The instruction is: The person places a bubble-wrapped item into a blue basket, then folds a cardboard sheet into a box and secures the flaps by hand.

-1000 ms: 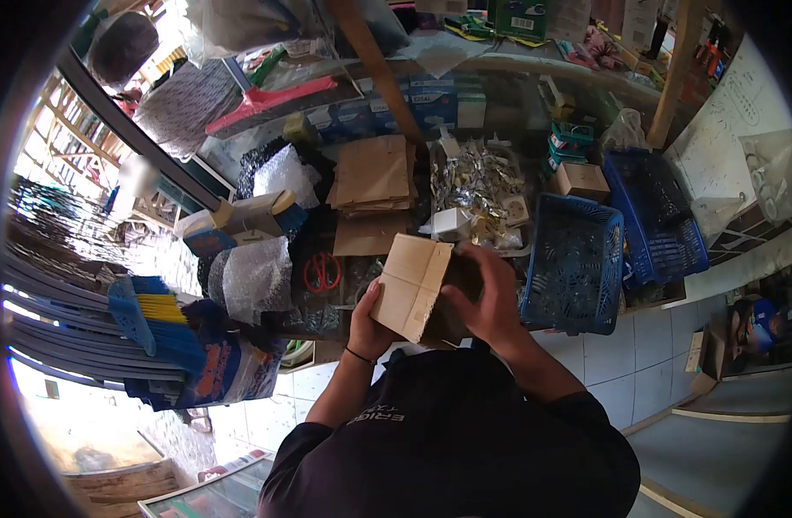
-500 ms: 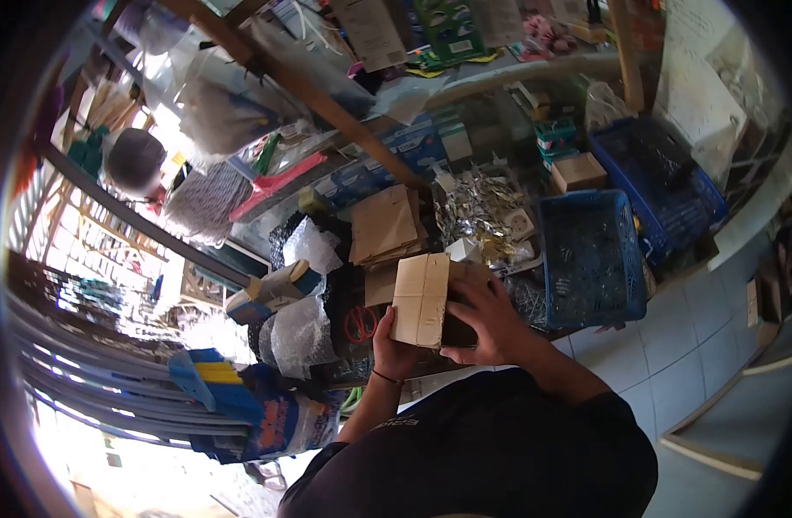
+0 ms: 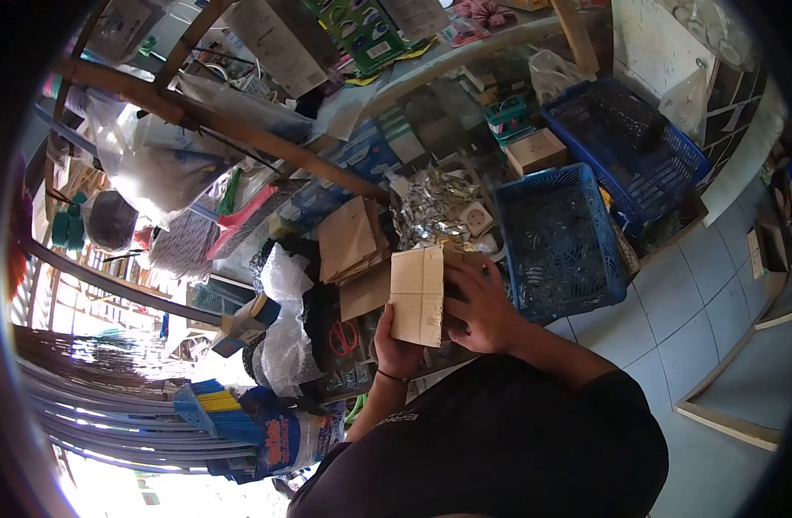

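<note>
A small brown cardboard box [image 3: 416,296] is held up in front of my chest, over the near edge of the counter. My left hand [image 3: 397,344] grips its left side and lower corner, with the thumb along the edge. At the box's right side, my right hand [image 3: 484,309] has its fingers bent against the cardboard; its fingertips are partly hidden. Red-handled scissors [image 3: 343,337] lie left of my left hand. Behind the box are flat cardboard pieces [image 3: 351,242] and a pile of small shiny packets [image 3: 435,207] with a white round-faced socket [image 3: 475,219].
A blue plastic basket [image 3: 510,250] stands right of my right hand, with another blue basket [image 3: 663,186] beyond it. Bubble wrap [image 3: 283,324] lies to the left. A wooden beam [image 3: 275,151] crosses above the counter. Tiled floor [image 3: 672,293] shows at the right.
The view has shifted right, so the counter's things appear farther left. The box stays in both hands, slightly turned, and my right hand's fingers have shifted a little along its side.
</note>
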{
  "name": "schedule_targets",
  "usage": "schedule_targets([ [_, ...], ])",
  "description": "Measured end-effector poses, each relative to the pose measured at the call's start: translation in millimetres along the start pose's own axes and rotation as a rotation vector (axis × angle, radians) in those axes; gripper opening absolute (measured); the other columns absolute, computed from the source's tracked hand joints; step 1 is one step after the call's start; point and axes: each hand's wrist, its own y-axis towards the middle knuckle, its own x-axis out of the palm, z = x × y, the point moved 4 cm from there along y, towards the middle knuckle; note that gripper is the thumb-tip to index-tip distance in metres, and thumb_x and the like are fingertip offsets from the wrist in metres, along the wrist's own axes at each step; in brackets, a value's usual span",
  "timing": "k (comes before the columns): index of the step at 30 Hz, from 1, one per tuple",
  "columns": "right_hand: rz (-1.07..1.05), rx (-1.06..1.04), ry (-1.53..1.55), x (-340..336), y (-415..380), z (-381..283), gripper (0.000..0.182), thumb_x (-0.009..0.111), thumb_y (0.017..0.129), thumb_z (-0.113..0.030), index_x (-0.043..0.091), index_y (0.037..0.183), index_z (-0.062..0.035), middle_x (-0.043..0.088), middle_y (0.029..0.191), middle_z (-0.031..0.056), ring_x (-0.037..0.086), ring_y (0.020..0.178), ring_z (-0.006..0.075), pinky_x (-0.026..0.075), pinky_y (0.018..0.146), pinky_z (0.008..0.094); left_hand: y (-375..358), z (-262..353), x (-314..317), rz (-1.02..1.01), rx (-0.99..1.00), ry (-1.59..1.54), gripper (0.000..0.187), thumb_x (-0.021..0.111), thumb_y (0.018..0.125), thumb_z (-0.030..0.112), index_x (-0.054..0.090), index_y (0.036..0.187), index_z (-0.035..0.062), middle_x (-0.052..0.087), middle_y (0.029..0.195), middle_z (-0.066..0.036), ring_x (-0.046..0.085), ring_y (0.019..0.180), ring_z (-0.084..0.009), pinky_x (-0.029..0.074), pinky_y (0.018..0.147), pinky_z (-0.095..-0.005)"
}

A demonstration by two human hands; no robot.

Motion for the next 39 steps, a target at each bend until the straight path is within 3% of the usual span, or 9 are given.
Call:
schedule_targets([
  [5,0.393,0.078,0.366,2,-13,19,0.042,0.071,0.073,-0.011,0.051,0.108,-0.0028,0.042,0.119,0.0205,0.042,0.113,0.0382,0.032,0.096,0.0488,19,-39,-2,-0.010,0.019,0.063,0.046,0.040,0.095,0.037,0.042,0.130,0.0066,0.055,0.119,-0.009,0.055,0.108,-0.0229,0.044,0.094,-0.0387],
  [6,0.455,0.049,0.381,1,-14,23,0.032,0.062,0.080,-0.009,0.047,0.107,-0.0015,0.041,0.117,0.0177,0.043,0.112,0.0315,0.034,0.097,0.0427,20,-45,-1,-0.016,0.052,0.078,0.046,0.043,0.094,0.037,0.041,0.130,0.0078,0.053,0.122,-0.008,0.053,0.112,-0.0221,0.041,0.097,-0.0388],
  [14,0.278,0.551,0.808,57,-19,54,0.033,0.059,0.088,-0.004,0.039,0.114,-0.0047,0.043,0.107,0.0046,0.048,0.092,0.0109,0.043,0.080,0.0255,-14,-52,-24,0.284,0.240,-0.013,0.044,0.042,0.093,0.035,0.040,0.128,0.0078,0.051,0.121,-0.010,0.050,0.114,-0.0235,0.039,0.098,-0.0388],
  [18,0.121,0.826,1.022,105,-34,61,0.030,0.060,0.084,-0.005,0.047,0.111,-0.0042,0.051,0.098,0.0048,0.050,0.093,0.0143,0.044,0.080,0.0284,-41,-29,-51,0.315,0.400,0.451,0.044,0.051,0.093,0.029,0.040,0.128,0.0040,0.048,0.126,-0.010,0.043,0.121,-0.0179,0.034,0.101,-0.0342],
  [21,-0.101,1.045,1.188,132,-43,68,0.023,0.051,0.094,-0.015,0.051,0.114,-0.0050,0.055,0.107,0.0049,0.055,0.097,0.0148,0.046,0.084,0.0322,-51,-9,-52,0.297,0.529,0.806,0.053,0.062,0.086,0.022,0.039,0.129,0.0008,0.044,0.135,-0.017,0.039,0.128,-0.0267,0.031,0.105,-0.0386],
  [22,-0.119,1.080,1.299,141,-45,73,0.034,0.044,0.096,-0.034,0.056,0.113,-0.0067,0.060,0.110,0.0078,0.056,0.104,0.0181,0.046,0.085,0.0353,-51,-2,-53,0.257,0.555,0.982,0.057,0.064,0.083,0.022,0.040,0.130,0.0012,0.044,0.134,-0.019,0.039,0.128,-0.0295,0.030,0.106,-0.0395],
  [25,-0.125,1.525,1.531,150,-60,89,0.047,0.041,0.094,-0.047,0.056,0.115,-0.0074,0.061,0.112,0.0087,0.057,0.104,0.0218,0.046,0.087,0.0389,-38,6,-57,0.086,0.578,1.441,0.064,0.073,0.071,0.021,0.047,0.126,0.0035,0.044,0.133,-0.019,0.040,0.125,-0.0355,0.034,0.103,-0.0438],
  [33,-0.025,1.594,1.105,161,-88,109,0.064,0.040,0.091,-0.058,0.052,0.124,-0.0048,0.058,0.115,0.0098,0.055,0.105,0.0227,0.044,0.091,0.0357,7,1,-72,-0.345,0.558,1.667,0.064,0.074,0.064,0.021,0.052,0.124,0.0132,0.047,0.134,-0.005,0.040,0.126,-0.0316,0.036,0.098,-0.0475],
  [39,-0.079,1.273,0.698,148,-69,104,0.058,0.047,0.092,-0.051,0.057,0.117,0.0007,0.059,0.113,0.0127,0.052,0.105,0.0181,0.038,0.093,0.0296,33,-15,-98,-0.592,0.529,1.666,0.062,0.072,0.063,0.020,0.054,0.122,0.0159,0.046,0.136,-0.004,0.038,0.128,-0.0306,0.032,0.100,-0.0492],
])
